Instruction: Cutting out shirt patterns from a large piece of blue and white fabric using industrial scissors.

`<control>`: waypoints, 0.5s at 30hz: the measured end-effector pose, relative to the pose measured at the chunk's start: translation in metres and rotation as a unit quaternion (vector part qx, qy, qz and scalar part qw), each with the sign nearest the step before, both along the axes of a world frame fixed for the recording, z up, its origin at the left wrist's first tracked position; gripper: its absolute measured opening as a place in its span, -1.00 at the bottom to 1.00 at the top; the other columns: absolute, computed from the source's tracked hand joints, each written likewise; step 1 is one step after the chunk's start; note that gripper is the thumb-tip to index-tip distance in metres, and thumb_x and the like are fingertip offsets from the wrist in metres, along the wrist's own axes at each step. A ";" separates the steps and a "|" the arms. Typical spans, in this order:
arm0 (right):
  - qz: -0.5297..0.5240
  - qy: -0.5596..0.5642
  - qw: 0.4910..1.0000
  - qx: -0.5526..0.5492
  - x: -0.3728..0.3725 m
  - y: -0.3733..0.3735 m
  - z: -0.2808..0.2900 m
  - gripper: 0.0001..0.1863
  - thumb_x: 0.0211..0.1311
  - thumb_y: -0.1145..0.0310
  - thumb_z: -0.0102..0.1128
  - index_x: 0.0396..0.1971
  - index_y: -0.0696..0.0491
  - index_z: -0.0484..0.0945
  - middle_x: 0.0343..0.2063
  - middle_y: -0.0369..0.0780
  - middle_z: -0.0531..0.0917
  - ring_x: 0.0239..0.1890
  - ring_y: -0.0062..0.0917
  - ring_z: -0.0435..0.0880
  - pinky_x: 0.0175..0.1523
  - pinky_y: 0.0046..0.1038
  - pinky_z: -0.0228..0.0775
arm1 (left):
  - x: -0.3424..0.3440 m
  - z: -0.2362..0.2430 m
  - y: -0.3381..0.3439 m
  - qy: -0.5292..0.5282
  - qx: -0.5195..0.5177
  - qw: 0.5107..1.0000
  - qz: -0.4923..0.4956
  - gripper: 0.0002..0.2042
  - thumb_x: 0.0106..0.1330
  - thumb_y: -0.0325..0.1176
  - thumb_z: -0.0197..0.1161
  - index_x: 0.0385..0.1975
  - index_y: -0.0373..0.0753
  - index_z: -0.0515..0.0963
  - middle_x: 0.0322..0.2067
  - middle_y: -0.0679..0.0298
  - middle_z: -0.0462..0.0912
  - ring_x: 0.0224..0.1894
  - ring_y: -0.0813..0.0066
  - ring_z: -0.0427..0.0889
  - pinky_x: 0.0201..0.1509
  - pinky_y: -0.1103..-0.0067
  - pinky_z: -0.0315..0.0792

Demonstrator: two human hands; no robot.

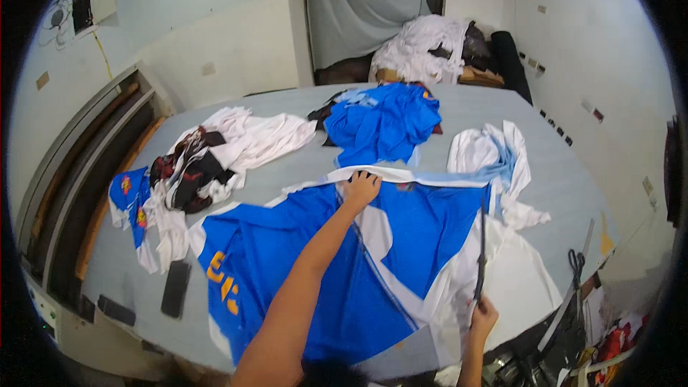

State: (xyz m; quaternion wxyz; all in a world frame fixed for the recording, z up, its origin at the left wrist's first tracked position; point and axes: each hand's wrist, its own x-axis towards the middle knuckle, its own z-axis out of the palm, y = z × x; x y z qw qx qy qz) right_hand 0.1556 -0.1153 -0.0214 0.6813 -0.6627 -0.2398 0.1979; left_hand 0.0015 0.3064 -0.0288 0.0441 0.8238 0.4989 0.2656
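Two hands are seen at one big blue cloth, which is spread over the near part of the gray tabletop. Its top edge is pressed by the left hand; the fingers are bent, and it cannot be told if any cloth is pinched. Black scissors are gripped in the right hand, with the blades pointed away, by the white cloth. The cutting work looks only partly done: a white strip can be seen along the top of the blue, so some trimming seems to be left. Past the left hand, a blue heap is piled up, and a white heap is set farther left. Whether these heaps are finished cannot be told.
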 end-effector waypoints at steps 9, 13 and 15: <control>0.033 0.020 0.999 -0.016 -0.009 0.001 -0.004 -0.69 -0.21 0.69 0.19 -0.31 0.32 0.52 -0.54 -0.38 0.46 -0.50 -0.75 0.41 -0.39 -0.69 0.25 | 0.034 0.004 0.090 0.036 -0.129 0.991 -0.030 -0.42 0.13 0.25 -0.12 0.11 0.13 0.34 0.17 0.17 0.26 0.27 0.10 0.07 0.23 -0.05 -0.23; 0.071 -0.022 0.997 -0.038 -0.019 0.005 0.014 -0.64 -0.26 0.68 0.23 -0.29 0.29 0.54 -0.54 -0.40 0.45 -0.50 -0.77 0.40 -0.41 -0.72 0.20 | -0.058 -0.011 0.170 -0.417 -0.149 0.894 -0.067 -0.57 0.24 -0.14 0.00 0.03 -0.25 0.41 0.03 0.18 0.44 0.09 0.33 0.37 0.18 0.50 0.18; 0.052 -0.011 0.994 -0.092 -0.025 0.006 0.028 -0.63 -0.28 0.67 0.23 -0.30 0.28 0.55 -0.53 -0.39 0.46 -0.49 -0.75 0.41 -0.39 -0.72 0.21 | -0.083 -0.015 0.164 0.037 -0.075 0.979 0.184 -0.63 0.22 -0.23 -0.05 0.00 -0.23 0.41 0.05 0.14 0.40 0.12 0.20 0.32 0.17 0.09 0.06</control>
